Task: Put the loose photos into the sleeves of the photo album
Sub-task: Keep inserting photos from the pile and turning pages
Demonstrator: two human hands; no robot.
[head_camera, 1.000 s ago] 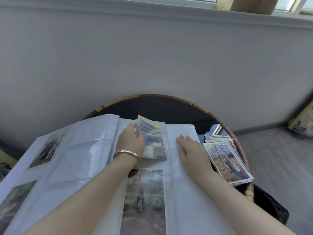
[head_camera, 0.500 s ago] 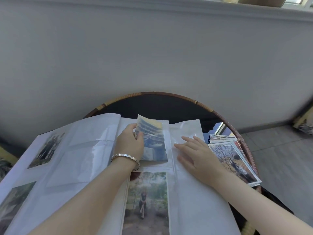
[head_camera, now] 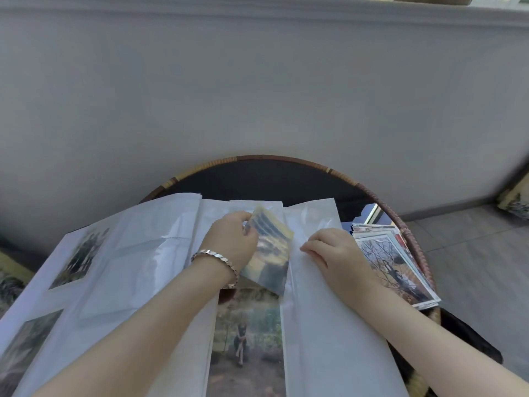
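The loose photo [head_camera: 270,250] has swung out of line. Half a second ago it stood upright and square over the upper sleeve of the photo album's [head_camera: 143,253] middle column. Now it is tilted, its top edge sloping down to the right and its lower corner reaching across the seam toward the right-hand page. Its lower part looks hazy, as if under film, but I cannot tell how far in it sits. By my reading it is not yet seated, and the turn is an attempt to feed a corner into the sleeve mouth first. The sleeve below already holds a photo of a seated figure [head_camera: 246,339]. The left hand [head_camera: 232,242], with a bracelet [head_camera: 217,260] at the wrist, grips the photo by its upper left edge, fingers curled round it and wrist bent inward. The right hand [head_camera: 335,253] lay flat with straight fingers before. Now its fingers are curled, with the tips at the film just beside the photo's right edge, whether pinching it or only pressing, I cannot tell. The stack of loose photos [head_camera: 395,262] waits at the right on the round, rattan-rimmed worktop [head_camera: 257,159].
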